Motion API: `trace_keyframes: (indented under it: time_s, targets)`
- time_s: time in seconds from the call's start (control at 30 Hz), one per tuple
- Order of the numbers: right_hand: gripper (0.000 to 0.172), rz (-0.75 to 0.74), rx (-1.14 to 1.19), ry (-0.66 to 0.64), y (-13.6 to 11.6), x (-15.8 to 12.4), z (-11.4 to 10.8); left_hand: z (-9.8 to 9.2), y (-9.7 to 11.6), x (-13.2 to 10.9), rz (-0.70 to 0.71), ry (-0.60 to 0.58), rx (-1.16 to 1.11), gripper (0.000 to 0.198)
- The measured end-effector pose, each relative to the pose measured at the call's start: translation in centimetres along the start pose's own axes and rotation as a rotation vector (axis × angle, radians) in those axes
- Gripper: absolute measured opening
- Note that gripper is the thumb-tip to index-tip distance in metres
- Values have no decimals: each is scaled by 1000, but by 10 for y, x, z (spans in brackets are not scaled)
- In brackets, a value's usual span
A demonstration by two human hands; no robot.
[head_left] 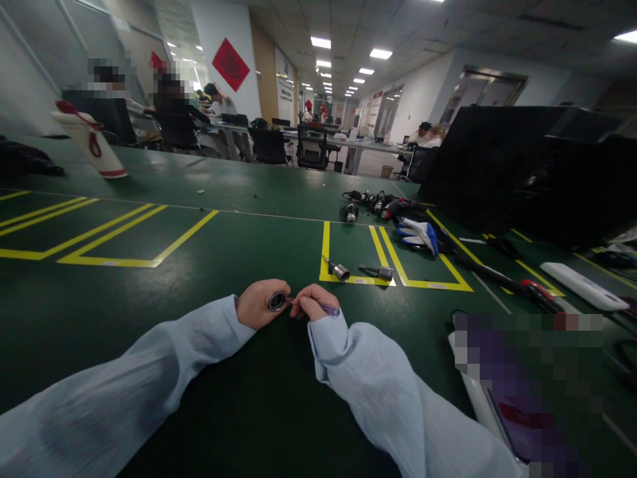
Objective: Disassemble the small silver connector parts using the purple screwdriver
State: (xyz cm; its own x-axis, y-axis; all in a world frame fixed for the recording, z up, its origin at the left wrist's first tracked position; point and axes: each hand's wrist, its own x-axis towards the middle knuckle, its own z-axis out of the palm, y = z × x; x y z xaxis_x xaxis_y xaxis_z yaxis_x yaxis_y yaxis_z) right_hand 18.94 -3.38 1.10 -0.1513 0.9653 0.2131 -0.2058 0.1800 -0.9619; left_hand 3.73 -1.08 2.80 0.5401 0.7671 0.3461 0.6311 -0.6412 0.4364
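Above the green table, my left hand [259, 307] is closed around a round metal hole saw [277, 302], its hollow mouth facing me. Beside it my right hand [313, 303] grips a small screwdriver with a clear purplish handle [330, 310]. A thin shank runs from the right fingers to the side of the hole saw; whether its tip touches cannot be made out. Beyond my hands lie two similar tools inside a yellow taped box: a hole saw with a thin bit [340, 272] and another with its shank pointing left [382, 273].
Drill parts [351, 212], a blue-and-white glove [419, 236] and a long black tool with red [541, 295] lie right of centre. A white bar [583, 285] and a phone-like device [517, 411] are at right. A white bottle [94, 143] stands far left. People sit behind.
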Motion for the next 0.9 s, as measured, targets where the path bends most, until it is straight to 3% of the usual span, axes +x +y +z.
trace_keyframes:
  time_s: [0.2,0.27,0.47,0.57,0.73,0.9]
  targets:
    - [11,210,339,-59,0,5,-1,-2,4,-2,-24,41,-33,15]
    - [11,173,314,-35,0,4,0,-1,2,-2,-13,56,-20,14]
    - [11,-18,-65,21,3,-4,3,3,-7,-3,85,5,189,11]
    - [12,61,69,-9,4,-1,0,3,-7,-3,123,-27,228,8]
    - [13,263,346,-93,3,8,-6,1,-5,-5,104,48,127,12]
    - [11,215,365,-68,3,6,-6,1,-5,-4,44,65,40,14]
